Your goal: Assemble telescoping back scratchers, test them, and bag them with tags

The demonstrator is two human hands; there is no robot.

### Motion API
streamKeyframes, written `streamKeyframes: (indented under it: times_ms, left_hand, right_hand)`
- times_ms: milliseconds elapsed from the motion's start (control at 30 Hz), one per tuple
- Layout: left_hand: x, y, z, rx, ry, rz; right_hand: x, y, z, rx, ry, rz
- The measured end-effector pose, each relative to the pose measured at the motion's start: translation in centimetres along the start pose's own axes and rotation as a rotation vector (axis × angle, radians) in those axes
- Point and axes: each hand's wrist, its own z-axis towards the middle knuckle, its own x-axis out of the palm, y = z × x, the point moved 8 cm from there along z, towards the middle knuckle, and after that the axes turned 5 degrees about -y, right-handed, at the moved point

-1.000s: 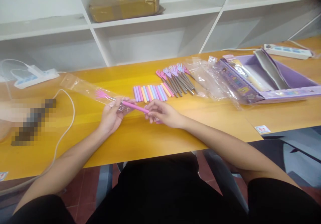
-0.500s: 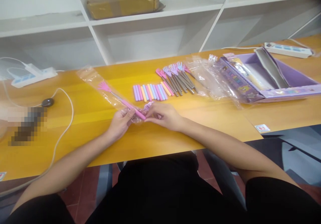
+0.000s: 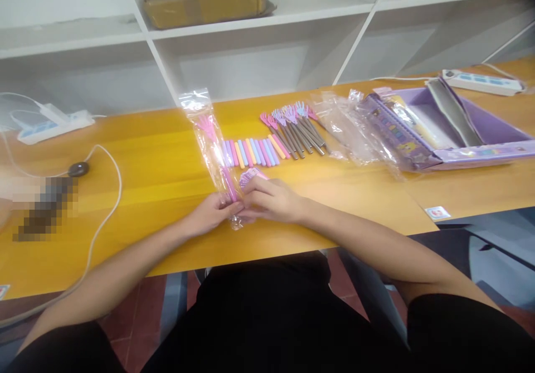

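Note:
A pink back scratcher (image 3: 229,182) with a claw-shaped head lies inside a clear plastic bag (image 3: 194,101). My left hand (image 3: 211,212) is closed around the lower end of the bagged scratcher, thumb over the handle. Fingers of my right hand (image 3: 273,199) are closed at the same bottom end; their exact grip is partly hidden. A pink and purple patterned piece (image 3: 252,177) shows just above my right hand, and I cannot tell what it is. Behind the bag lies a row of pastel handles (image 3: 254,153). Several back scratchers (image 3: 298,127) with metal rods are heaped to their right.
Loose clear plastic bags (image 3: 355,127) lie beside a purple box (image 3: 485,153). Power strips (image 3: 56,126) (image 3: 485,82) rest at both far sides. A white cable (image 3: 119,194) crosses the left of the table. A taped carton (image 3: 207,2) sits on the shelf.
The bagged scratcher has swung from a leftward slant to nearly upright in view, its head moving right. Both hands shifted slightly, the left toward the right hand.

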Motion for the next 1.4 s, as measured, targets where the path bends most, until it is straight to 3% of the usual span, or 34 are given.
streamKeyframes:
  times_ms: [133,300,400,567,733,833,967,1067,1300,1400]
  left_hand:
    - [0.8,0.2,-0.1,-0.037,0.166,0.111]
    - [0.3,-0.1,-0.4,-0.057,0.125,-0.007]
    - [-0.1,0.0,-0.5,-0.079,0.111,-0.102]
    - [-1.1,1.2,-0.2,-0.111,0.027,-0.113]
    - [-0.8,1.1,-0.1,-0.103,0.042,-0.068]
    - [-0.7,0.7,-0.2,-0.123,0.055,-0.068]
    - [-1.2,0.6,-0.1,-0.149,-0.015,-0.151]
    - [-1.4,0.7,0.0,-0.163,-0.054,-0.254]
    - [-2.3,0.7,0.5,-0.111,-0.167,-0.324]
    - [-2.4,0.5,0.8,-0.054,-0.138,-0.225]
  right_hand:
    - [0.0,1.3,0.3,-0.132,0.011,-0.132]
    - [-0.4,0.4,0.3,-0.105,0.045,-0.029]
    - [-0.1,-0.3,-0.1,-0.082,0.173,0.075]
    - [1.9,-1.5,-0.5,0.268,0.491,0.17]
    - [2.1,-1.5,0.2,0.5,0.526,0.291]
    - [1.8,-0.9,0.5,0.361,0.473,0.233]
    - [1.7,0.4,0.2,0.061,0.389,0.069]
    - [1.4,1.0,0.2,-0.079,0.319,-0.048]
    - [0.2,1.6,0.7,-0.148,0.204,-0.036]
    - [0.4,1.5,0.6,-0.13,0.203,-0.004]
